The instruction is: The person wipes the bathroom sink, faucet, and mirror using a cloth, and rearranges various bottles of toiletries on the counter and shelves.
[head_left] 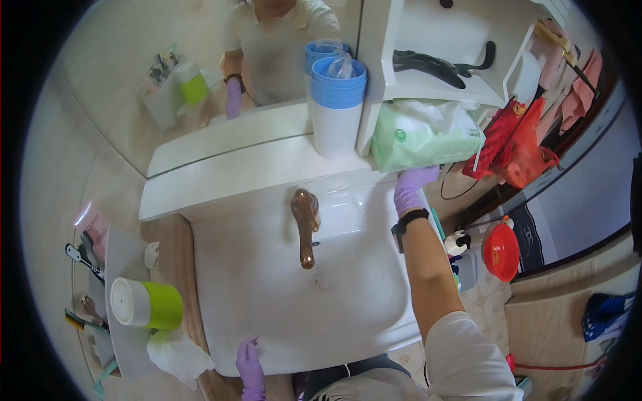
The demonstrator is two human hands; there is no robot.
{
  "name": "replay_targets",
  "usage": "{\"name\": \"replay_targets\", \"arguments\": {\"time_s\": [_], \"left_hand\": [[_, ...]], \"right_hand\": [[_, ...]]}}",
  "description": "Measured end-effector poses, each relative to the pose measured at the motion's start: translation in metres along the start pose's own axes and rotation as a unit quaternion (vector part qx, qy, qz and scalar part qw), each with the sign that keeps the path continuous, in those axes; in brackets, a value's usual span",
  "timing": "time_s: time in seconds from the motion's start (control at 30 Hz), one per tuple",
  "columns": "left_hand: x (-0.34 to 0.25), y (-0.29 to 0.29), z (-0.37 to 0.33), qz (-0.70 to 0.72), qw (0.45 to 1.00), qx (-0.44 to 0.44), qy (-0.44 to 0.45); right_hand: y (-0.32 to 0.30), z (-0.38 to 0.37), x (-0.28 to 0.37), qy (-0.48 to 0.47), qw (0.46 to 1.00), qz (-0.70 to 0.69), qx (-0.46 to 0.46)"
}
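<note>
At the back right, my right hand (416, 186), in a purple glove, grips the lower edge of a pale green soft pack of tissues (424, 142); its fingertips are partly hidden by the pack. White tissue sticks out of the pack's top. My left hand (249, 364), gloved in purple too, hovers over the front edge of the white washbasin (267, 301), open with nothing in it. A bronze-coloured tap (305, 227) stands at the back of the basin. Left of the pack, a stack of blue-and-white cups (338, 107) rests on the white ledge (247, 184).
On the left stand a green-and-white canister (147, 304), a crumpled white cloth (177, 354) and a holder with brushes (87, 260). A mirror (194, 40) backs the ledge. The white cabinet (461, 40) holds black items. Red bags (525, 150) and a red bowl (500, 252) are at right.
</note>
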State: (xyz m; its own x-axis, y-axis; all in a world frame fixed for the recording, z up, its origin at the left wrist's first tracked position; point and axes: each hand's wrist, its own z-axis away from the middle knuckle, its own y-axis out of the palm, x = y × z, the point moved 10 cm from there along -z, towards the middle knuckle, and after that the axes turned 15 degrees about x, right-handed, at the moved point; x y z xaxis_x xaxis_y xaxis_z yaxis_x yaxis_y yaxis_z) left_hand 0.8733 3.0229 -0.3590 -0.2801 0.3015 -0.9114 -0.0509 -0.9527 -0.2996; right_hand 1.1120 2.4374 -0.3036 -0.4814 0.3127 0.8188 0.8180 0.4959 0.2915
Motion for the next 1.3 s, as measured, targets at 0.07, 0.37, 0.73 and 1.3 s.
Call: {"name": "replay_targets", "arguments": {"time_s": [0.07, 0.37, 0.73, 1.3], "left_hand": [[-0.001, 0.013, -0.001, 0.031, 0.999, 0.025, 0.002], [-0.028, -0.008, 0.015, -0.048, 0.996, 0.037, 0.058], [-0.036, -0.004, 0.039, -0.093, 0.990, 0.041, 0.101], [0.001, -0.073, 0.081, 0.013, 0.998, 0.011, 0.054]], "right_hand": [[-0.041, -0.003, -0.030, 0.059, 0.986, -0.119, -0.096], [0.054, 0.196, 0.061, 0.410, 0.855, -0.274, 0.159], [0.137, 0.217, 0.205, 0.216, 0.738, 0.159, 0.620], [0.161, 0.228, 0.384, -0.143, 0.754, 0.145, 0.625]]}}
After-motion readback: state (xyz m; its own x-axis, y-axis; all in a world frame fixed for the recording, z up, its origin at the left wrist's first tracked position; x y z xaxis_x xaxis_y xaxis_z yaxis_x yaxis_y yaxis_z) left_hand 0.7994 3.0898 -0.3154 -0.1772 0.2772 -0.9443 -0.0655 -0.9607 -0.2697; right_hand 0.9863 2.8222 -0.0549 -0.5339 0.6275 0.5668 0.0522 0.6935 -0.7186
